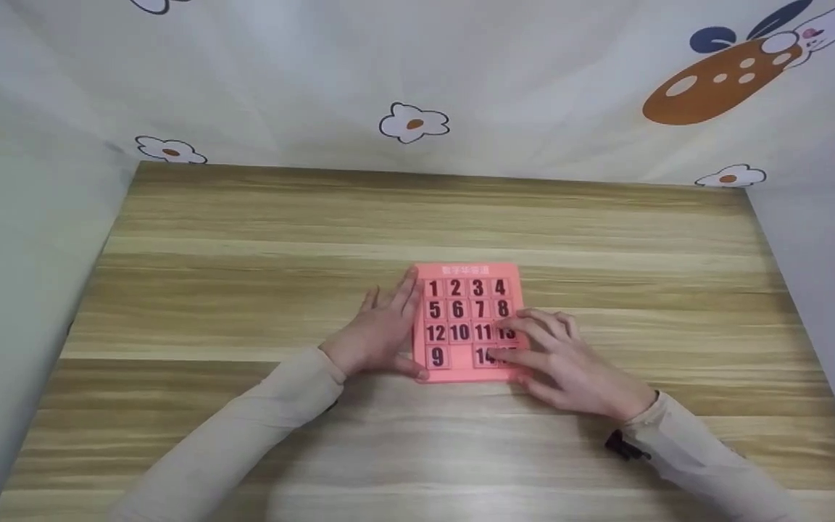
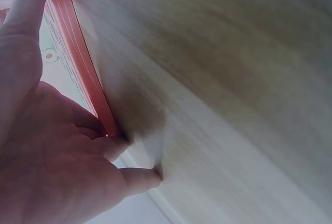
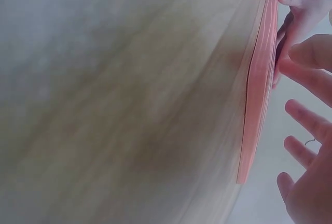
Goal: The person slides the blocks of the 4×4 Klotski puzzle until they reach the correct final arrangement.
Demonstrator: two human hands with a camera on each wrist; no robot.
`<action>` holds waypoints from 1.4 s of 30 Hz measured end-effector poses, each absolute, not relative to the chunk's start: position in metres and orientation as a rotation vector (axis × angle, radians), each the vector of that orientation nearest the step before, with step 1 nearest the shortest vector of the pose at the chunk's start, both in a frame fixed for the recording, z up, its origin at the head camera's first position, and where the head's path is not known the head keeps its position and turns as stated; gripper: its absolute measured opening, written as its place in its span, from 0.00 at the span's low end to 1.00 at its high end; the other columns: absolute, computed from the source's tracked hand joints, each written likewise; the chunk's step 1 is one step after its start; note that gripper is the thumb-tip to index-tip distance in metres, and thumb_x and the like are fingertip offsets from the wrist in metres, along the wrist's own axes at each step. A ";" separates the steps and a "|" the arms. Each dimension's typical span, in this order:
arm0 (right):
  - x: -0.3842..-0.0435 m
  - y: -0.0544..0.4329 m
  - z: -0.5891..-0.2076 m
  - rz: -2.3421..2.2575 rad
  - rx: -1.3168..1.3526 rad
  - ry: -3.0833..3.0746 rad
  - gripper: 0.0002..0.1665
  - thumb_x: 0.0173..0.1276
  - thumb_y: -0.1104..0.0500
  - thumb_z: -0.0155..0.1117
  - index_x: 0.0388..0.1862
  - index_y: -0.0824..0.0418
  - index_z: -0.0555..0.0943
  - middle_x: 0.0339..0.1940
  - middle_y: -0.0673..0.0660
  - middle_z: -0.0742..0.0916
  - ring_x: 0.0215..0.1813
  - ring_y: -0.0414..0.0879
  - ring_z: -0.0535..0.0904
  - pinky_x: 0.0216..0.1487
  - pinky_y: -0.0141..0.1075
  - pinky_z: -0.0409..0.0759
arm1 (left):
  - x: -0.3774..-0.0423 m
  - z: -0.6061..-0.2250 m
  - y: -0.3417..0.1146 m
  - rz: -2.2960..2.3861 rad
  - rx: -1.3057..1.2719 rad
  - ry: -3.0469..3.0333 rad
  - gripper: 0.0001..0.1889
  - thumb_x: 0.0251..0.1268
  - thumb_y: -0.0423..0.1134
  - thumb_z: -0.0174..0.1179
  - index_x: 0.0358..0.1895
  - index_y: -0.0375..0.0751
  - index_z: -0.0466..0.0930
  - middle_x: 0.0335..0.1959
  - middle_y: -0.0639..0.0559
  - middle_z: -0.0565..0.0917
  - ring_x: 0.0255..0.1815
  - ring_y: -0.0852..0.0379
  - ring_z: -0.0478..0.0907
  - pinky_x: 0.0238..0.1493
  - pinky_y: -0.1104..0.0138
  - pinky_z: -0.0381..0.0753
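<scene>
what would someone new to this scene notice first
The coral-pink sliding number puzzle likely draws the eye first, on the wood-grain table between left hand and right hand. Next might come the spotted orange motif on the backdrop, upper right in the head view.

Pink puzzle board (image 1: 470,375), black numerals (image 1: 454,310); tan, brown-streaked table (image 1: 243,290).

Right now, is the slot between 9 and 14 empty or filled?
Empty. In the head view, bare pink shows in the slot, with nothing sitting between tile 9 and tile 14.
</scene>
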State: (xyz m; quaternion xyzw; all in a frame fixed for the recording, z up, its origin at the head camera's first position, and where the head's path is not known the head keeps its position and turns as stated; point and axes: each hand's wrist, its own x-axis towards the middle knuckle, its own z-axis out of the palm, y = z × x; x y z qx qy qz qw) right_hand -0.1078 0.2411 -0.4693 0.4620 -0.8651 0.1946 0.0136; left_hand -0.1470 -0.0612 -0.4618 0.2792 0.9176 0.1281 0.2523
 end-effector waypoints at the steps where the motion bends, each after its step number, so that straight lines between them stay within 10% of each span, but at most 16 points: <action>1: -0.108 0.240 -0.469 0.608 1.437 -2.697 0.25 0.61 0.53 0.67 0.59 0.52 0.81 0.69 0.59 0.71 0.68 0.61 0.62 0.60 0.60 0.58 | -0.147 -0.462 -0.061 0.346 0.759 2.494 0.70 0.41 0.68 0.68 0.75 0.31 0.32 0.75 0.38 0.25 0.76 0.44 0.30 0.71 0.43 0.36; 42: -0.111 0.226 -0.466 0.574 1.463 -2.696 0.21 0.60 0.53 0.66 0.54 0.53 0.84 0.69 0.60 0.70 0.68 0.61 0.60 0.61 0.62 0.56 | -0.148 -0.462 -0.062 0.373 0.769 2.501 0.71 0.40 0.68 0.69 0.75 0.30 0.31 0.75 0.37 0.26 0.76 0.42 0.32 0.71 0.43 0.36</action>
